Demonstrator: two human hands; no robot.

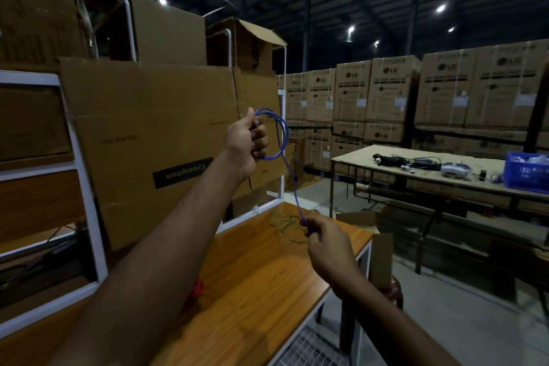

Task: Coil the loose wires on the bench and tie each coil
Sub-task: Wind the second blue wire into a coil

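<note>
Cardboard, left: we see a flattened Crompton box leaning on a white rack frame, blocking the shelves behind it.
Red item: something red on the bench, mostly hidden behind our left forearm; can't identify it.
Left hand: our left hand is raised, fingers curled round the loops of the blue wire.
Blue wire: held in the air above the wooden bench; one strand drops from the coil down to the right hand.
Green wire: a thin loose tangle lying on the bench's far end, just beside the right hand; faint, hard to trace.
Right hand: our right hand pinches the blue strand's lower part at the fingertips.
Second table: table to the right, well apart, carrying dark cables and small devices we can't make out.
Blue crate: crate cut off by the right edge.
Background: stacked LG cartons, dim.
</note>
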